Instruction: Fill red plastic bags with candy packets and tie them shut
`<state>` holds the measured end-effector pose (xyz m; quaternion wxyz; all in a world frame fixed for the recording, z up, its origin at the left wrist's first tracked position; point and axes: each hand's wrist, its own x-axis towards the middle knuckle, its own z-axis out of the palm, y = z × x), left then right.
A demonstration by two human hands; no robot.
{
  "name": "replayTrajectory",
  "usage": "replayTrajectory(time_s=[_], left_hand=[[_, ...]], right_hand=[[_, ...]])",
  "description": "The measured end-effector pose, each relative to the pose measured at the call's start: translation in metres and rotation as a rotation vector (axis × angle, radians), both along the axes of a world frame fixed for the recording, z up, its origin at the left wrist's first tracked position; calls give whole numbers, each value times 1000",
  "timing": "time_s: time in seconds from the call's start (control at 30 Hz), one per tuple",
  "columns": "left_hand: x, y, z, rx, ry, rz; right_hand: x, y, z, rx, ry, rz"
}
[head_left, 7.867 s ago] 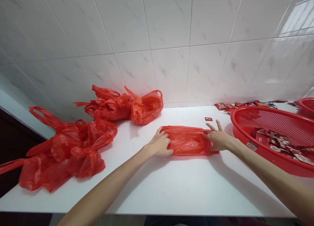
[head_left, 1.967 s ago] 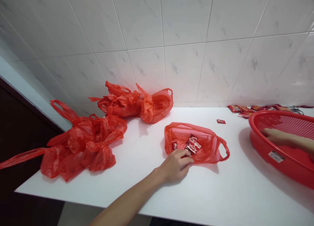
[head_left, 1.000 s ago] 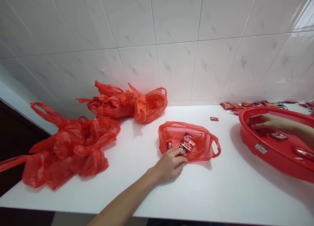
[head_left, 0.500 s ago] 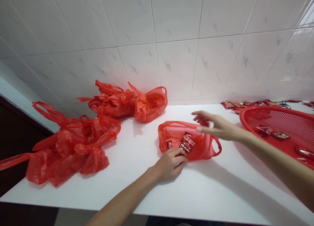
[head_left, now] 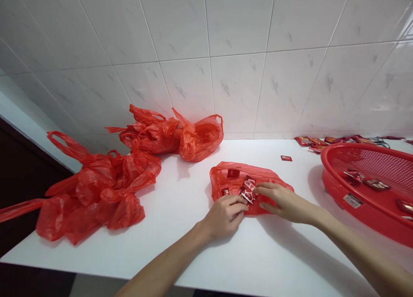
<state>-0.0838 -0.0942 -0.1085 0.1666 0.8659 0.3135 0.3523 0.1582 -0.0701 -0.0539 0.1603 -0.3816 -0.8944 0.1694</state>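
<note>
A thin red plastic bag (head_left: 235, 180) lies open on the white table (head_left: 200, 254) in front of me, with a few small red packets (head_left: 248, 188) inside it. My left hand (head_left: 224, 215) is closed, pinching the bag's near edge. My right hand (head_left: 280, 200) rests on the bag's right side with its fingers curled over the plastic next to the packets. I cannot make out whether the right fingers pinch a packet or only the bag.
A pile of crumpled red bags (head_left: 97, 189) lies at the left and more red bags (head_left: 171, 135) against the tiled wall. A red mesh basket (head_left: 351, 187) with packets stands at the right. Loose packets (head_left: 309, 141) lie along the wall, one small packet (head_left: 286, 158) apart.
My right hand came from the red basket across to the bag and dropped onto its right side. Another packet now shows in the bag. The left hand has stayed on the bag's edge.
</note>
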Motion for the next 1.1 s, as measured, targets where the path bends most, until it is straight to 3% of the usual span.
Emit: replayTrajectory(time_s=[0.17,0.3,0.47,0.6,0.67,0.8,0.87,1.0,1.1], left_hand=[[-4,8,5,-40,-42,197],[-6,20,11,-45,-14,356],[8,37,26,-115,239,463],[25,51,31,-200,505,616],[29,55,29,-224,522,621],[22,60,23,-228,402,587],[14,62,21,-267,226,541],[1,60,25,-483,-289,332],[1,54,34,-666,-492,191]], right_hand=[[-8,-4,-11,21,-88,-39],[-9,-6,-21,16,-35,-56],[-8,-5,-39,11,16,-110],[-10,-6,-40,27,32,-99],[-10,-6,-40,32,34,-108],[-7,-4,-43,38,50,-113],[-7,-2,-46,40,77,-123],[-12,-1,-45,-3,274,-184],[-20,-4,-41,-132,510,-221]])
